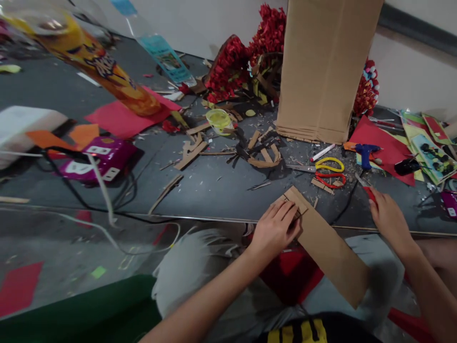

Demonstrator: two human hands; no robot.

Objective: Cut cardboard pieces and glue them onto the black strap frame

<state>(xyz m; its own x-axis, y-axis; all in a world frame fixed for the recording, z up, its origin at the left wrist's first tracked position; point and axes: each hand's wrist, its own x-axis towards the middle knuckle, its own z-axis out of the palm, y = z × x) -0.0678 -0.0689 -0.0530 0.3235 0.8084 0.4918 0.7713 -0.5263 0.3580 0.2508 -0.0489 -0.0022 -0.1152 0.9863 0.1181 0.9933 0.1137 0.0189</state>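
Cardboard strip (332,253) lies held under left hand (274,229); right hand (390,218), apart, grips knife (369,191).

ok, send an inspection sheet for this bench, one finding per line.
Surface: dark tabletop, strewn with cardboard scraps.
Job's things: cardboard strip slanting from tabletop to lap; small cardboard piece on its far end.
Clutter: scissors, blue glue gun, orange bottle.
Left hand: on the small cardboard piece.
Right hand: holding a red-handled bladed tool.
Cables: black cable near the glue gun; white cable over the front edge.
Surroundings: pale wall behind; red sheet on floor.
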